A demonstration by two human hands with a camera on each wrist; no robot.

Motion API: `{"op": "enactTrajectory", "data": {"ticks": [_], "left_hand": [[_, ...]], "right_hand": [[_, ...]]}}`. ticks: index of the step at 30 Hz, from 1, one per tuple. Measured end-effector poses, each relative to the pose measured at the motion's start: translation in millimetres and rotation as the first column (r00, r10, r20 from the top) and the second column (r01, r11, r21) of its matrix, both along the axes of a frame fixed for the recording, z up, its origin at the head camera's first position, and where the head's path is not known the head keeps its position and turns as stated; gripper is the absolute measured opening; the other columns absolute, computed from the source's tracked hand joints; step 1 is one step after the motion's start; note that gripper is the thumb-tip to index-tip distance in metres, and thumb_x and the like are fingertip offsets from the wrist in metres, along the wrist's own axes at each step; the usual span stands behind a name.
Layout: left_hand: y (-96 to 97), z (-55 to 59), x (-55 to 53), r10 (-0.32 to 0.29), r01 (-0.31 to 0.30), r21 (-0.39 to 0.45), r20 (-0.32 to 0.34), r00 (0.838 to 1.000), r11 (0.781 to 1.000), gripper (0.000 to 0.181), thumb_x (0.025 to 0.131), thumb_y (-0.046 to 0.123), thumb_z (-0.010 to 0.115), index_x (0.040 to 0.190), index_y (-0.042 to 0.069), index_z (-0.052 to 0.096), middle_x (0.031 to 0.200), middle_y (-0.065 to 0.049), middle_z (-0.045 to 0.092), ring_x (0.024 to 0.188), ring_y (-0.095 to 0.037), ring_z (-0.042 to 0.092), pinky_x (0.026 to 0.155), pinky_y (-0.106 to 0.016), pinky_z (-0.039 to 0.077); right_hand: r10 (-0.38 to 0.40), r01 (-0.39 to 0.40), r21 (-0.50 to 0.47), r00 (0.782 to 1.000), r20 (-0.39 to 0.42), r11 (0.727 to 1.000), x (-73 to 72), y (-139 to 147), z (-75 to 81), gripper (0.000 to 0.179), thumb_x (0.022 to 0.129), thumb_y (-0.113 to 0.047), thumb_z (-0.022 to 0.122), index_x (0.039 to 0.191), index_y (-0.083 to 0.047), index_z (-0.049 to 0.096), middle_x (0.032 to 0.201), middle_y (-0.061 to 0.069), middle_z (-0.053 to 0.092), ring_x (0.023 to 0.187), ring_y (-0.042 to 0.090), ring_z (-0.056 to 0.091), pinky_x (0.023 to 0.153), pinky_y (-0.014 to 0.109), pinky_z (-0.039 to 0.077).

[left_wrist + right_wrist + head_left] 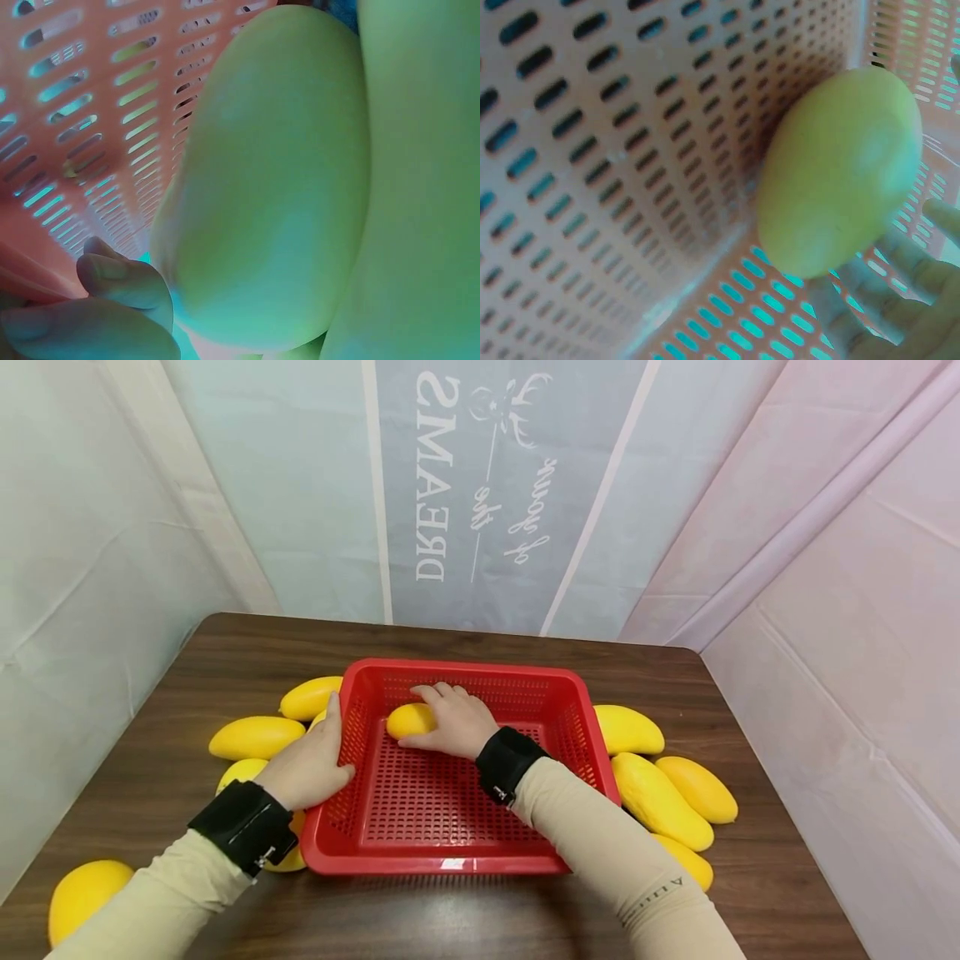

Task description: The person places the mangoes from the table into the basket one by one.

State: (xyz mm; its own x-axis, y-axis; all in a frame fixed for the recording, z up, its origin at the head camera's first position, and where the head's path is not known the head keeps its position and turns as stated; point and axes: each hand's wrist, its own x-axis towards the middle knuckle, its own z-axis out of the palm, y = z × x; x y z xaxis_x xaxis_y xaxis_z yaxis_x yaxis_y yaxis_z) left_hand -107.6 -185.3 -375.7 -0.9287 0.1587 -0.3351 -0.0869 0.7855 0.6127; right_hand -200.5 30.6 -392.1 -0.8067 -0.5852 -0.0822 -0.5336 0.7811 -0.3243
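A red plastic basket (450,864) with slotted walls stands on the table. My left hand (311,768) holds its left side, thumb over the rim and index finger along the outside. In the left wrist view, a mango (270,180) lies close beside these fingers, outside the slotted wall. My right hand (457,722) reaches into the basket over a yellow mango (408,720) at the back left corner. The right wrist view has this mango (840,172) against the basket wall, with loosely extended fingers (911,262) at its near end.
Several mangoes (257,737) lie left of the basket, some partly behind my left hand and wrist. Another mango (90,893) sits at the front left. More mangoes (660,802) are grouped along the basket's right side. A printed curtain (495,527) hangs behind the wooden table (765,893).
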Motion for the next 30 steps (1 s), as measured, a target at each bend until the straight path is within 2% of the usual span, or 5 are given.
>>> {"op": "enactTrajectory", "data": {"ticks": [7, 16, 22, 30], "left_hand": [[-0.5, -0.7, 1.1, 0.011, -0.011, 0.011, 0.005, 1.0, 1.0, 0.107, 0.091, 0.006, 0.061, 0.152, 0.006, -0.027, 0.153, -0.031, 0.024, 0.067, -0.014, 0.069, 0.057, -0.033, 0.061], [2.6, 0.3, 0.8, 0.014, -0.014, 0.016, 0.008, 1.0, 1.0, 0.108, 0.091, 0.006, 0.062, 0.152, 0.007, -0.027, 0.153, -0.031, 0.024, 0.067, -0.014, 0.069, 0.056, -0.033, 0.061], [3.4, -1.3, -0.2, 0.01, -0.01, 0.023, 0.008, 1.0, 1.0, 0.108, 0.091, 0.006, 0.062, 0.152, 0.008, -0.026, 0.152, -0.031, 0.026, 0.067, -0.014, 0.069, 0.055, -0.033, 0.061], [1.1, -2.0, -0.4, 0.008, -0.009, 0.027, 0.013, 1.0, 1.0, 0.11, 0.09, 0.005, 0.063, 0.152, 0.008, -0.028, 0.151, -0.031, 0.027, 0.068, -0.014, 0.07, 0.057, -0.034, 0.061]], "right_hand": [[-0.003, 0.004, -0.028, 0.999, 0.049, 1.0, -1.3, 9.2, 13.2, 0.084, 0.081, -0.063, 0.069, 0.149, -0.022, 0.043, 0.144, 0.007, 0.052, 0.127, 0.029, 0.051, 0.107, 0.047, 0.047], [-0.023, 0.03, -0.053, 0.993, 0.116, 0.998, -4.1, 24.6, 27.4, 0.08, 0.082, -0.058, 0.07, 0.149, -0.023, 0.043, 0.143, 0.007, 0.052, 0.128, 0.029, 0.05, 0.104, 0.047, 0.049], [-0.022, 0.028, -0.054, 0.995, 0.099, 0.998, -5.9, 34.1, 40.2, 0.08, 0.082, -0.058, 0.071, 0.15, -0.026, 0.042, 0.147, 0.007, 0.049, 0.133, 0.029, 0.048, 0.104, 0.049, 0.049], [-0.022, 0.025, -0.04, 0.997, 0.08, 0.999, -6.4, 49.0, 56.8, 0.079, 0.081, -0.055, 0.074, 0.148, -0.026, 0.043, 0.14, 0.007, 0.053, 0.126, 0.027, 0.05, 0.1, 0.046, 0.053]]}}
